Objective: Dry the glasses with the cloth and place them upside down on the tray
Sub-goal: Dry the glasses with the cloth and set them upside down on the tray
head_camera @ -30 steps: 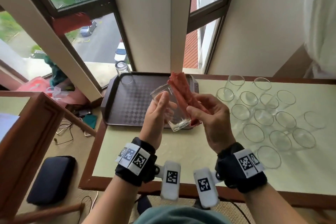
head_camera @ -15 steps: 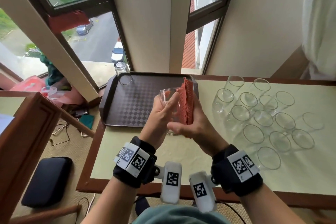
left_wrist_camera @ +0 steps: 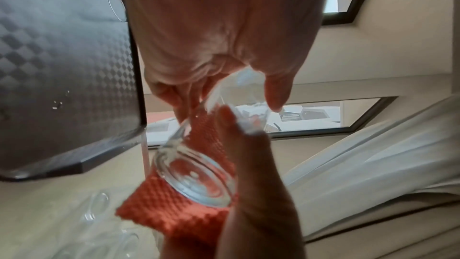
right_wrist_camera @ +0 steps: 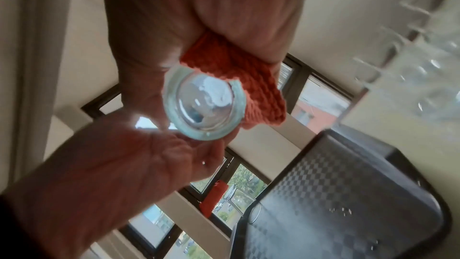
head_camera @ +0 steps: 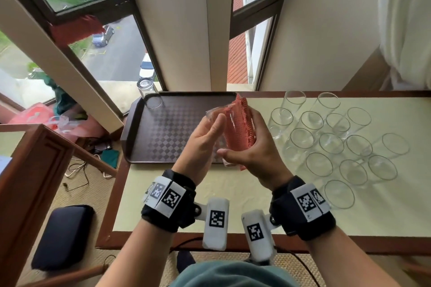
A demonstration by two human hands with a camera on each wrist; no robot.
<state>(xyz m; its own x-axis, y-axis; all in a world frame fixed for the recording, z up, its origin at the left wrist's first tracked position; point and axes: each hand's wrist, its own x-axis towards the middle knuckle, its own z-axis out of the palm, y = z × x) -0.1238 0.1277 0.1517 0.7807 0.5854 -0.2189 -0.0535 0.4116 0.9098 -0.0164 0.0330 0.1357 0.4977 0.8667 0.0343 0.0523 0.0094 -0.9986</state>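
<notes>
My left hand (head_camera: 210, 133) grips a clear glass (head_camera: 220, 130) above the tray's near right part; its thick base (left_wrist_camera: 199, 180) points back toward me. My right hand (head_camera: 247, 147) holds a red waffle cloth (head_camera: 242, 128) wrapped against the glass's right side, thumb across the lower wall. In the right wrist view the cloth (right_wrist_camera: 236, 78) bunches in my palm beside the glass base (right_wrist_camera: 204, 103). The dark checkered tray (head_camera: 163, 133) carries one glass (head_camera: 149, 96) upside down in its far left corner.
Several glasses (head_camera: 331, 142) stand upright in a cluster on the pale table (head_camera: 233, 205) right of the tray, near my right wrist. A window and wall rise behind the table. A wooden chair (head_camera: 30, 170) and a dark case (head_camera: 63, 235) are at the left.
One second ago the cloth stuck into the glass's mouth, pinched by my right hand. It has come out and now lies folded against the glass's outer side, with my right hand cupped round it.
</notes>
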